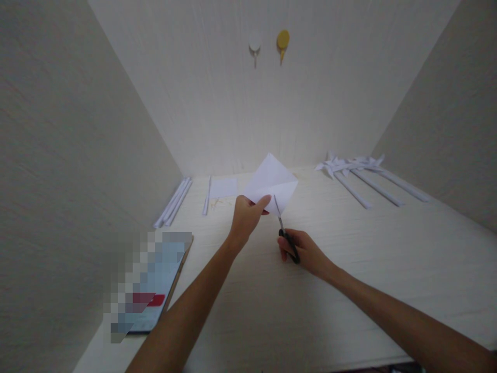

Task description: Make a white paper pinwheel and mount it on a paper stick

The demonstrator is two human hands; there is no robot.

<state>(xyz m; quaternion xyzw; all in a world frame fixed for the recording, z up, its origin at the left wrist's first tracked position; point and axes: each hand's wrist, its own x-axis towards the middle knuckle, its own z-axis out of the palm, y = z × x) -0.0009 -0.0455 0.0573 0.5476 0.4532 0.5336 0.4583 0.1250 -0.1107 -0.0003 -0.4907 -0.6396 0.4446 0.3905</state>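
Note:
My left hand pinches a square sheet of white paper by its lower left edge, thumb on top. The sheet is turned like a diamond, with faint creases across it. My right hand is closed round the black handles of a pair of scissors. Their blades point up at the sheet's lower corner, one blade showing over the paper. Behind my left hand a white paper square lies on the table beside a thin rolled paper stick.
Several rolled paper sticks lie by the left wall. White paper pinwheels on paper sticks lie at the back right. A partly blurred tablet is at the left. A white hook and a yellow hook are on the back wall.

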